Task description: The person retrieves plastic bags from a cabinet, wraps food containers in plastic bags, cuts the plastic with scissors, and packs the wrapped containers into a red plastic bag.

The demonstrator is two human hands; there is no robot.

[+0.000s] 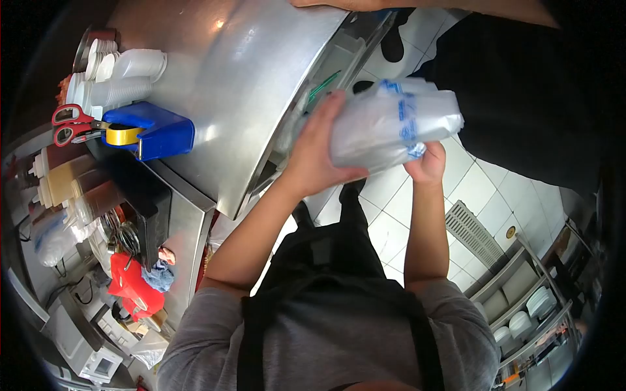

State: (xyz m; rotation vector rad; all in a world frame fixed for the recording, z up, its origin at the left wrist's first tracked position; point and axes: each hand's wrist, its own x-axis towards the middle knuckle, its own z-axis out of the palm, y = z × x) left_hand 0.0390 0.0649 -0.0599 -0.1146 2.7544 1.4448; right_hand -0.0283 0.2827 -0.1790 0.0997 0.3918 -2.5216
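Note:
A clear plastic package with blue printing (pixel 385 124) is held up in front of me, above the floor and beside the counter edge. What is inside it is blurred, and I cannot make it out. My left hand (pixel 319 150) wraps round its left end, thumb below and fingers above. My right hand (pixel 428 163) grips its lower right side, with the fingers partly hidden behind the plastic. Just beyond my left hand, an open drawer (pixel 349 49) under the counter shows clear plastic items and a green strip.
On the steel counter (pixel 241 85) stand a blue tape dispenser (pixel 173 130), red-handled scissors (pixel 70 125) and stacked plastic cups (pixel 124 91). Another person's arm (pixel 365 4) rests at the far counter edge, their dark clothing (pixel 515 98) close on the right. A rack with dishes (pixel 521 322) is lower right.

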